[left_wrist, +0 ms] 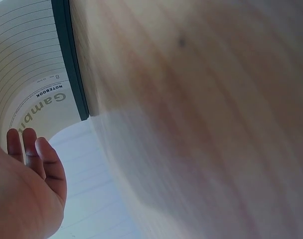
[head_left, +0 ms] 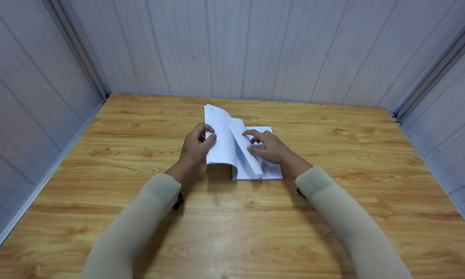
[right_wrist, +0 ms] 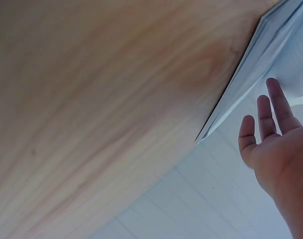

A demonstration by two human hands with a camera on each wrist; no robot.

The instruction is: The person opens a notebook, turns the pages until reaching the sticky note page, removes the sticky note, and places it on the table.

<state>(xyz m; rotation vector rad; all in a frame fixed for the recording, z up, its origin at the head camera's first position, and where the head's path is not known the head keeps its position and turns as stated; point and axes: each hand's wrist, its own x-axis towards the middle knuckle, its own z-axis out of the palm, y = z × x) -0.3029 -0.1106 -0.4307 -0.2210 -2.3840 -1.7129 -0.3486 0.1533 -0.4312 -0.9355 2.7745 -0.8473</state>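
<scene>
A white-paged notebook (head_left: 272,172) lies open near the middle of the table. My left hand (head_left: 195,143) grips a raised, bowed stack of its ruled pages (head_left: 220,135) by the left edge, thumb in front. One curved page (head_left: 244,145) stands partway between that stack and the flat right side. Over this page is my right hand (head_left: 271,147), its thumb and forefinger spread apart with the tips at the paper. In the left wrist view, "NOTEBOOK" is printed on a page (left_wrist: 49,102) beside a dark green edge (left_wrist: 72,64). The right wrist view shows loosely extended fingers (right_wrist: 266,119).
The notebook rests on a wood-grain table (head_left: 216,232). Pale panelled walls (head_left: 232,46) stand behind it and on both sides. Light sleeves (head_left: 333,193) cover both forearms, with a dark strap (head_left: 178,201) under the left wrist.
</scene>
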